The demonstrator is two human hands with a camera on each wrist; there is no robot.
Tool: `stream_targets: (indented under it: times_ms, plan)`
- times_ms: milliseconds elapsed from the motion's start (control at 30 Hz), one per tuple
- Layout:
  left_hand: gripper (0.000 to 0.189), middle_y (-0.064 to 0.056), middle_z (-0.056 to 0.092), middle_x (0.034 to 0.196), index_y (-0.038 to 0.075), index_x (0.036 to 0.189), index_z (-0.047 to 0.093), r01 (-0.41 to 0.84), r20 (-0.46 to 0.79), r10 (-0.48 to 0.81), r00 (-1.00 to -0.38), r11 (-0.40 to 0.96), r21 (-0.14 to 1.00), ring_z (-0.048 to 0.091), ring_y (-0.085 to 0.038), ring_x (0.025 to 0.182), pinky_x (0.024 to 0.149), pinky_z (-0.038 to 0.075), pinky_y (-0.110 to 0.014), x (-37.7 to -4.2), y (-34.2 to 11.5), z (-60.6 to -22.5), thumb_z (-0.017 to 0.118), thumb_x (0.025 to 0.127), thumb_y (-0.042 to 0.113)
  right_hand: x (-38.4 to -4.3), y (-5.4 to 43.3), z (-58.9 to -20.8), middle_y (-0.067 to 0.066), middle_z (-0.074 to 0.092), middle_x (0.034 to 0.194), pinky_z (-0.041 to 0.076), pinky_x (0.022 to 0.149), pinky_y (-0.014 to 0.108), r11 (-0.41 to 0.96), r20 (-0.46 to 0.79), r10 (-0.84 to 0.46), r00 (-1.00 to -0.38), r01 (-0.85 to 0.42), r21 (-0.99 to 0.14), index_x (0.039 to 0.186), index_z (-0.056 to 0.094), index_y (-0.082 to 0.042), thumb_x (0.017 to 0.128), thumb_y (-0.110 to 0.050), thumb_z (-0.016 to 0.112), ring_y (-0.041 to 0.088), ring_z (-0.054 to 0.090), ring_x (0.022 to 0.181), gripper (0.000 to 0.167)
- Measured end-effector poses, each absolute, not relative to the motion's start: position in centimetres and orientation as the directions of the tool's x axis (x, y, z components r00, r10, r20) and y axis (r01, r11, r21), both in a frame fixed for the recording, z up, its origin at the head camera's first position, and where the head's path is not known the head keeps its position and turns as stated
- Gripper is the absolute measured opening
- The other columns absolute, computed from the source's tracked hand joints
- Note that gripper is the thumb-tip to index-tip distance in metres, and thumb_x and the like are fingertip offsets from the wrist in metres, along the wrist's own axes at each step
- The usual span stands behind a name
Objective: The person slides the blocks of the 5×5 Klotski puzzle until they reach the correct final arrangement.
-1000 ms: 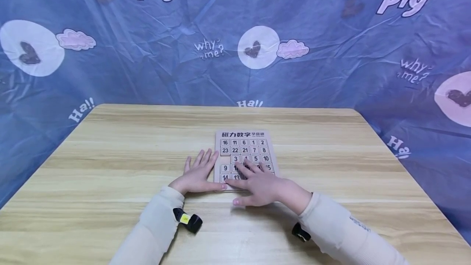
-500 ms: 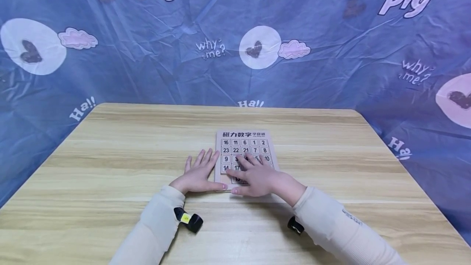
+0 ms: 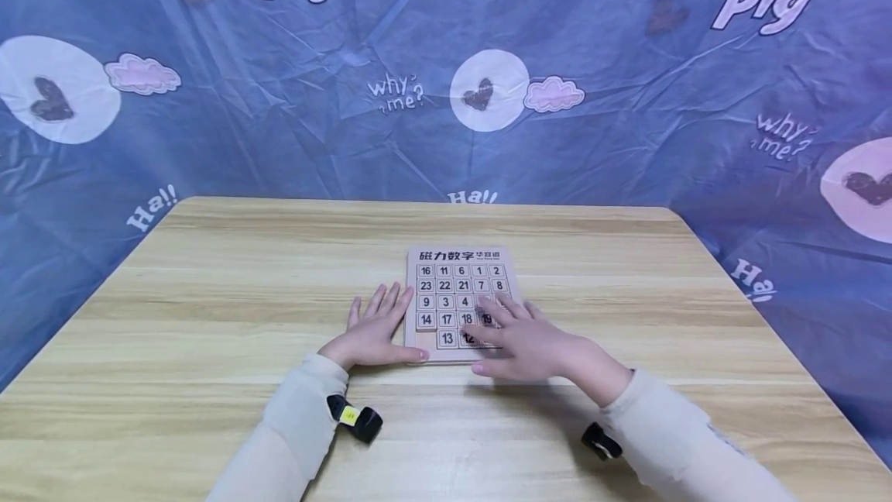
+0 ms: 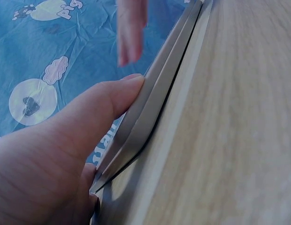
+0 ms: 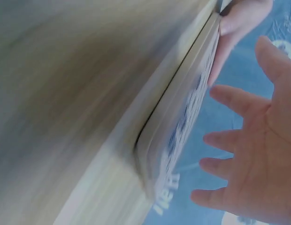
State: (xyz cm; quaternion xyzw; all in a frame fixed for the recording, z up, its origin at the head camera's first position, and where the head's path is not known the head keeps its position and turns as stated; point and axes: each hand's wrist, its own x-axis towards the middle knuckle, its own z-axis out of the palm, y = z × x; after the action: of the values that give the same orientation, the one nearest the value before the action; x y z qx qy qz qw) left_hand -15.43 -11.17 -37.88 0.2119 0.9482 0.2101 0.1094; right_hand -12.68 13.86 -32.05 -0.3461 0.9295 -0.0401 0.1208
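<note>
A sliding number puzzle board (image 3: 460, 357) lies flat on the table, with rows of numbered tiles. Its gap is at the lower left corner of the grid, below tile 14 (image 3: 426, 321) and left of tile 13 (image 3: 447, 339). My left hand (image 3: 372, 338) rests beside the board's left edge with its fingers spread straight. The left thumb (image 4: 126, 86) presses on the near left corner. Over the right part of the grid hovers my right hand (image 3: 533, 345), fingers spread and holding nothing; in the right wrist view its fingers stand apart from the board. It hides several tiles at the lower right.
The wooden table (image 3: 230, 285) extends on all sides of the board. A blue printed cloth (image 3: 313, 138) hangs behind it and along both sides. Small black cameras, one (image 3: 365, 424) on the left wrist and one (image 3: 601, 441) on the right, sit under the sleeves.
Tiles 9 and 14 have slid up one place in the left column, so the gap is now at the bottom left. My right hand has moved right. The left hand has stayed put.
</note>
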Motion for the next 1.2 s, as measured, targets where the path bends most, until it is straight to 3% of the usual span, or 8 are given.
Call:
stream_targets:
  times_ms: [367, 967, 1200]
  plan:
    - [0.104, -0.012, -0.002, 0.142, 0.012, 0.14, 0.005, 0.355, -0.121, 0.448, -0.886, 0.823, 0.443, -0.009, -0.028, 0.127, 0.094, -0.013, -0.052, -15.4, -11.2, -37.8, 0.056, 0.065, 0.065, -11.3, 19.0, -32.5, 0.02, 0.018, 0.138, 0.01, 0.09, 0.063, 0.802, -0.191, -0.596, -0.78, -0.564, -0.198, 0.127, 0.046, -0.015, 0.081, -0.059, 0.039, 0.042, 0.009, 0.123, 0.064]
    - [0.105, -0.012, -0.002, 0.142, 0.013, 0.14, 0.005, 0.356, -0.112, 0.451, -0.885, 0.813, 0.46, -0.009, -0.028, 0.127, 0.094, -0.012, -0.053, -15.5, -11.2, -37.9, 0.056, 0.065, 0.065, -11.5, 16.7, -32.5, 0.022, 0.018, 0.138, 0.012, 0.089, 0.064, 0.744, -0.161, -0.664, -0.73, -0.624, -0.238, 0.127, 0.045, -0.009, 0.081, -0.059, 0.04, 0.042, 0.011, 0.123, 0.068]
    - [0.105, -0.012, -0.002, 0.142, 0.013, 0.14, 0.005, 0.359, -0.111, 0.451, -0.886, 0.816, 0.454, -0.009, -0.028, 0.127, 0.094, -0.013, -0.053, -15.5, -11.2, -37.9, 0.056, 0.064, 0.066, -12.7, 17.1, -32.6, 0.021, 0.016, 0.138, 0.01, 0.089, 0.064, 0.745, -0.141, -0.66, -0.738, -0.618, -0.249, 0.128, 0.044, -0.013, 0.081, -0.058, 0.041, 0.043, 0.01, 0.123, 0.065]
